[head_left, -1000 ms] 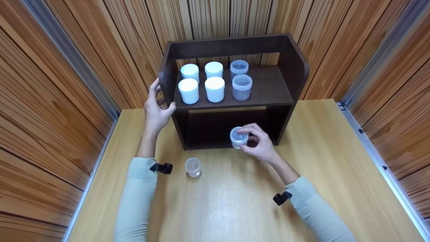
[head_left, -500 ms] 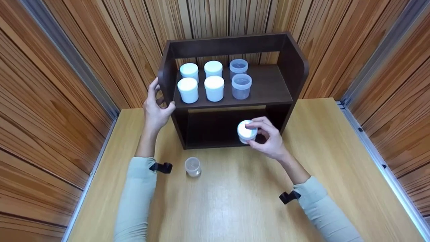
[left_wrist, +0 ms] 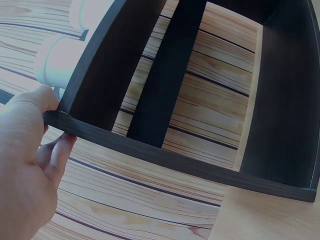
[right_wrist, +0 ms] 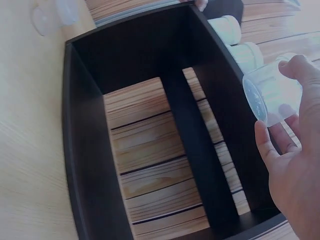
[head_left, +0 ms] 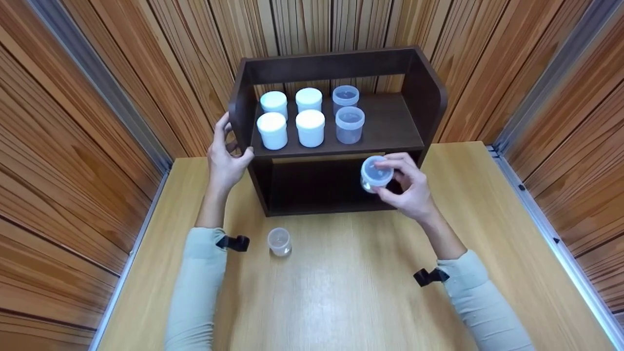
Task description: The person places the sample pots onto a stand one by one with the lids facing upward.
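Note:
My left hand (head_left: pixel 228 163) grips the left side of a dark brown two-tier shelf (head_left: pixel 348 152), its thumb at the front edge and its fingers on the outer side. In the left wrist view that thumb lies over the corner where board and side panel meet. A clear lidded plastic jar (head_left: pixel 376 174) is held between the thumb and fingers of my right hand (head_left: pixel 412 190), in front of the lower tier's right part. The jar tilts a little, lid up. On the upper tier stand several white jars (head_left: pixel 311 129) and two translucent jars (head_left: pixel 349 126), in two rows.
A clear plastic jar (head_left: pixel 280 242) stands on the wooden table (head_left: pixel 321 292) in front of the shelf's left part. Wood-panelled walls (head_left: pixel 307 29) rise behind and at both sides. Metal rails run along the table's sides.
My right hand has lifted the jar and carried it right and toward the shelf's upper tier. The left hand keeps its place on the shelf.

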A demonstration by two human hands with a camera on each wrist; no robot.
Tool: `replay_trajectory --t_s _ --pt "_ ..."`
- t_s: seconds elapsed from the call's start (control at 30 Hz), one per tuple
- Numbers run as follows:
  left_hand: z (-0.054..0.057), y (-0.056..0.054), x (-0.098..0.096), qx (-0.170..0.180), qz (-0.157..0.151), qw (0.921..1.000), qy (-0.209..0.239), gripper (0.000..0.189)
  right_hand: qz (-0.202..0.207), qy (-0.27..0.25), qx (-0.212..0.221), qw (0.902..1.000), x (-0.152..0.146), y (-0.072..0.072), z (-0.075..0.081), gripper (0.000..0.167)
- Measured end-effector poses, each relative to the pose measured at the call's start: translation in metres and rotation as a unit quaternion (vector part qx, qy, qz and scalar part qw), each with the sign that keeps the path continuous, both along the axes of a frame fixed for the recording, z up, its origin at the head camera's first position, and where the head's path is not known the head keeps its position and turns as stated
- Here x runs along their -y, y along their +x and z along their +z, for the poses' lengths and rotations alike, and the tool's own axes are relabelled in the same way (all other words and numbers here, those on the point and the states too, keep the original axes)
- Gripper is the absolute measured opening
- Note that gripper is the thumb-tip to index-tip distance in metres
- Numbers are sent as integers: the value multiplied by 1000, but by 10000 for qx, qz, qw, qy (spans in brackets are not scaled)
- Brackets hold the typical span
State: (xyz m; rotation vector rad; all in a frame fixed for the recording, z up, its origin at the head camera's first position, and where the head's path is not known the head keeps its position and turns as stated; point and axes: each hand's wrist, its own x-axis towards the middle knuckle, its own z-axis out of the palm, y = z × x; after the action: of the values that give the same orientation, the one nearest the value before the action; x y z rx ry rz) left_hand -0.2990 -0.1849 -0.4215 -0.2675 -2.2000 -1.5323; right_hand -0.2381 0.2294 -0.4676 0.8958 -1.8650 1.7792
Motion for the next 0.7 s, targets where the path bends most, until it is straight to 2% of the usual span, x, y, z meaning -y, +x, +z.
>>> replay_trajectory --t_s 0.23,0.4,0.7 --pt "1 0 0 55 54 10000 -43 84 5 -376 -156 9992 -4 -6 17 47" --pt "0 -1 0 -119 11 9999 -6 84 -172 -542 -144 9983 -5 -11 32 47" --pt "1 -1 0 -155 1 9999 -59 84 -508 -445 -6 9977 -11 -28 53 49"
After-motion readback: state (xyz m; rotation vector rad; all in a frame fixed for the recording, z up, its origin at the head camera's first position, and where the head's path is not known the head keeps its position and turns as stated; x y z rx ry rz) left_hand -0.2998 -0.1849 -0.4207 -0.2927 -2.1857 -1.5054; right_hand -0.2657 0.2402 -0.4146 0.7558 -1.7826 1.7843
